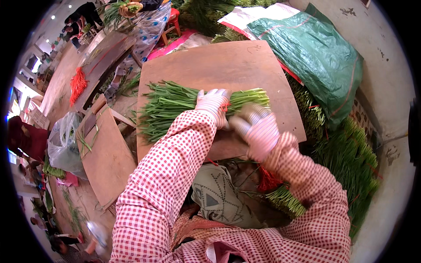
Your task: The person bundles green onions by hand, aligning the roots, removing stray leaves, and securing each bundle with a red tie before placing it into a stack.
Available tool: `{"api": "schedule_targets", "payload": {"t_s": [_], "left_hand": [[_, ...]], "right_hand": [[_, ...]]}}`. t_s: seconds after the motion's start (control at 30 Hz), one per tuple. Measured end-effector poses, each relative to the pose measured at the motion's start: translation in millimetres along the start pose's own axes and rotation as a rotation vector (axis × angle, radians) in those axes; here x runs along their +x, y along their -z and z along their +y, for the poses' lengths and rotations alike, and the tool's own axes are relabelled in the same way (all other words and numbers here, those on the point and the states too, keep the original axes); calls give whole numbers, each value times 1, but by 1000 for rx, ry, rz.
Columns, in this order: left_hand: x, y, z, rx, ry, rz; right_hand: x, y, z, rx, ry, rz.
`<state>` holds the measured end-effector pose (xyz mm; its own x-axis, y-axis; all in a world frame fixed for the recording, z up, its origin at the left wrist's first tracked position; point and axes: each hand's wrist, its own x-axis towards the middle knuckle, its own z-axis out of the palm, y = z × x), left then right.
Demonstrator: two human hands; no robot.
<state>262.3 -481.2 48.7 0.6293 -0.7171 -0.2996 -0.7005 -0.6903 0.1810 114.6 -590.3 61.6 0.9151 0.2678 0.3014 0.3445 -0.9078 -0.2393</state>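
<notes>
A bunch of long green stalks, which look like garlic chives (169,107), lies across the brown board (210,63). Its leafy tips point left and its paler cut ends point right. My left hand (212,105), in a striped glove, presses down over the bunch with its fingers curled round it. A red tie (225,106) shows on the stalks beside those fingers. My right hand (259,131), gloved as well, is close to the bunch's near side by the pale ends. Motion smears its fingers, so whether they hold anything is hidden.
Red ties (268,179) hang below the board's near edge. Stacked green bunches (346,153) stand at the right, under a green sheet (313,52). Leftward are a smaller board (107,153) with a knife (90,120), a plastic bag (66,142) and more red ties (78,85). Other people work farther off.
</notes>
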Motion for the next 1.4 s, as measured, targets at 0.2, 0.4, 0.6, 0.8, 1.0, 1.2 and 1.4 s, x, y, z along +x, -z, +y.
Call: {"api": "schedule_targets", "payload": {"t_s": [0.2, 0.4, 0.6, 0.8, 1.0, 1.2, 1.4], "left_hand": [[-5, 6, 13, -23, -3, 9], [-9, 10, 13, -24, 6, 0], [-9, 5, 10, -28, 11, 44], [-27, 0, 28, -69, 57, 25], [-31, 2, 27, -87, 41, 18], [-23, -5, 23, -61, 43, 5], [-8, -20, 10, -60, 53, 50]], "right_hand": [[-9, -71, -32, 78, 164, -412], [-10, -103, -18, 258, 257, -326], [-38, -82, -8, 634, -114, 49], [-107, -70, -9, 685, -316, 58], [-54, -20, -5, 823, -378, 73], [0, -15, 3, 579, -521, 6], [12, -31, -5, 552, -560, 0]]}}
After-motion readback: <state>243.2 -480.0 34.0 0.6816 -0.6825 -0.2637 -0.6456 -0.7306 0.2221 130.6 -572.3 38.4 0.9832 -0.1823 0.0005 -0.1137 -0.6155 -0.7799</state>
